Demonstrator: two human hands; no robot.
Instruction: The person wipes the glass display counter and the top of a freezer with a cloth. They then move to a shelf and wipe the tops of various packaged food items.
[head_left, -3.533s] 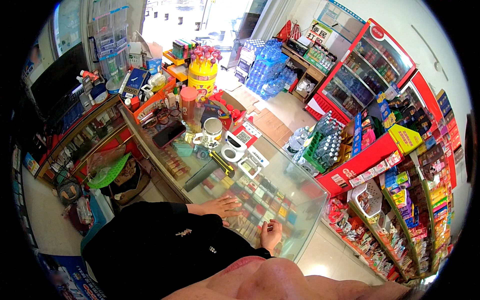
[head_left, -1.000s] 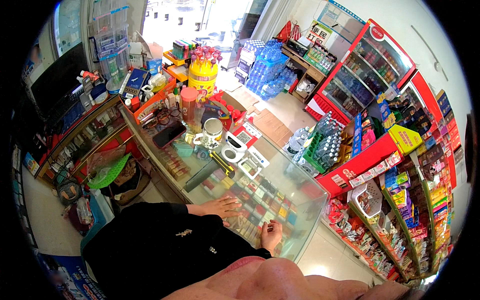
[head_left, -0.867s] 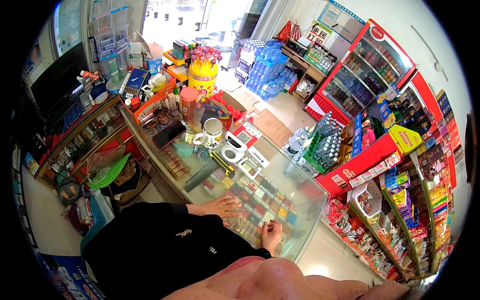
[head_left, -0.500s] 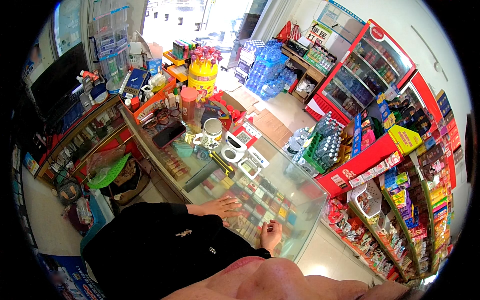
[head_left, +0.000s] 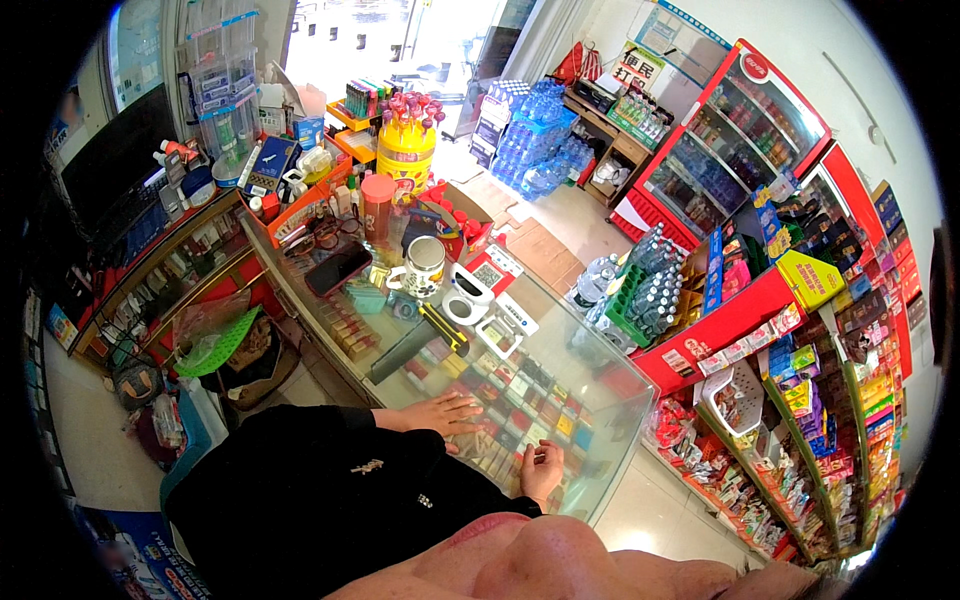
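My left hand (head_left: 437, 415) lies flat on the glass counter (head_left: 610, 405), fingers stretched out, palm down, holding nothing. Close to the counter's near edge rests my right hand (head_left: 541, 470), its fingers loosely curled and a little apart from the thumb, with nothing visible in it. Under the glass are rows of small coloured packs (head_left: 520, 385). Beyond my left hand lie a dark flat piece (head_left: 402, 352) and a yellow-and-black object (head_left: 444, 330). Past these stand a patterned mug (head_left: 425, 268), a white device with a round opening (head_left: 466, 298) and a white framed stand (head_left: 506, 328).
A dark phone (head_left: 338, 268), a red-lidded jar (head_left: 378, 210) and a yellow lollipop tub (head_left: 406, 155) sit farther along the counter. Bottles in a green crate (head_left: 640, 300) stand beyond it. Right are snack shelves (head_left: 800, 420) and a red drinks fridge (head_left: 735, 135); a monitor (head_left: 115, 165) is left.
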